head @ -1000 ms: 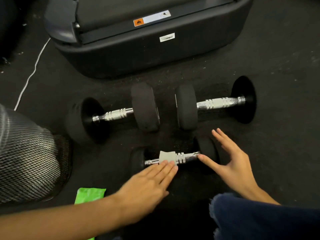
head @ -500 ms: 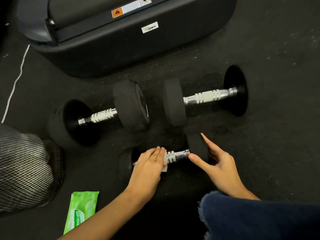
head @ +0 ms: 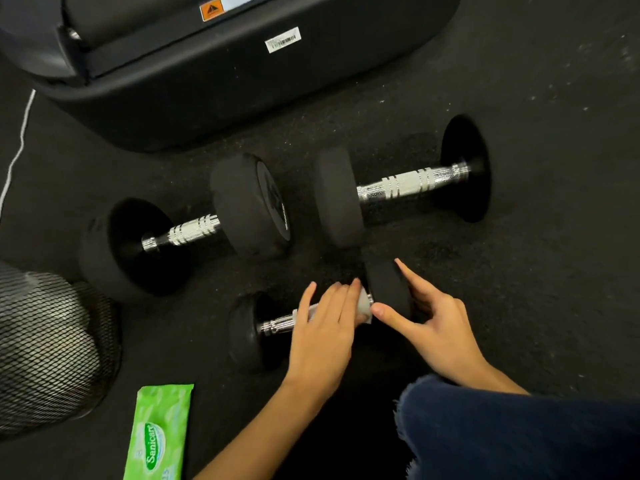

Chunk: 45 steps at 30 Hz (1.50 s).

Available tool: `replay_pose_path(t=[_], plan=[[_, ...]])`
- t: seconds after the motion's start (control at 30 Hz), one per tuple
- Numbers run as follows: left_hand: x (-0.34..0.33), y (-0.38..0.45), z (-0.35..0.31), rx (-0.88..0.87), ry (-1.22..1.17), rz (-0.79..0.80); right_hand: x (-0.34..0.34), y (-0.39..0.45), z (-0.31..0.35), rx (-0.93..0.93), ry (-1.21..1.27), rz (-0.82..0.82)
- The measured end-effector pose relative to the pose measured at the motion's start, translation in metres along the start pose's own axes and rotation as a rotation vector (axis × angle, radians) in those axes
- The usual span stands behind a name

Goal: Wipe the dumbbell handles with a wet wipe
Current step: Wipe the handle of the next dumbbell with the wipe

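Firmly: left hand clenches wet wipe around small dumbbell handle; right hand, fingers relaxed, steadies the adjoining weight head. Twist while sliding outward.

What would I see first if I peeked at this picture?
Two hands at the small dumbbell in front: the left hand rubs a white wet wipe along its shiny handle, and the right hand steadies its black end. Behind lie two bigger dumbbells, and a bright green wipes pack sits bottom left.
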State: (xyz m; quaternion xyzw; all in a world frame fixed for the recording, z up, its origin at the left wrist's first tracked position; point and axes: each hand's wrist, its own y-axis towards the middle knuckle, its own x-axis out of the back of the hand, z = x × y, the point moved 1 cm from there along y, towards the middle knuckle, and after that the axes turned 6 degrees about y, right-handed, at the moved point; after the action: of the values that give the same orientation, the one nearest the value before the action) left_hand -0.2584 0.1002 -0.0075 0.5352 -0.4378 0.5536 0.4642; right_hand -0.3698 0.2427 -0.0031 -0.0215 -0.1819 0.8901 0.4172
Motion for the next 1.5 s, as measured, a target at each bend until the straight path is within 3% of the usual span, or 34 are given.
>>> replay_pose_path(t=[0.3, 0.5, 0.67, 0.77, 0.9, 1.17, 1.4, 1.5], plan=[[-0.015, 0.000, -0.004, -0.034, -0.043, -0.313, -0.003, -0.002, 0.001, 0.016, -0.011, -0.012], [-0.024, -0.008, -0.016, 0.047, 0.090, -0.370, -0.003, -0.001, 0.002, 0.013, -0.008, 0.002], [-0.026, -0.015, -0.015, 0.229, 0.037, -0.421, -0.005, -0.003, 0.004, 0.004, -0.055, -0.007], [-0.029, -0.016, -0.024, 0.216, 0.027, -0.464, -0.007, -0.007, 0.004, -0.008, -0.059, -0.002], [-0.029, -0.006, -0.037, 0.166, -0.022, -0.481, -0.008, -0.010, 0.003, -0.014, -0.035, -0.004], [-0.014, 0.016, -0.030, 0.282, -0.105, -0.354, -0.008, -0.007, 0.005, -0.039, 0.003, -0.020], [-0.035, -0.008, -0.024, 0.137, -0.070, -0.512, -0.006, -0.006, 0.004, -0.042, 0.012, 0.010], [-0.032, -0.001, -0.015, 0.123, -0.060, -0.477, -0.009, -0.006, 0.004, -0.048, 0.008, -0.010]])
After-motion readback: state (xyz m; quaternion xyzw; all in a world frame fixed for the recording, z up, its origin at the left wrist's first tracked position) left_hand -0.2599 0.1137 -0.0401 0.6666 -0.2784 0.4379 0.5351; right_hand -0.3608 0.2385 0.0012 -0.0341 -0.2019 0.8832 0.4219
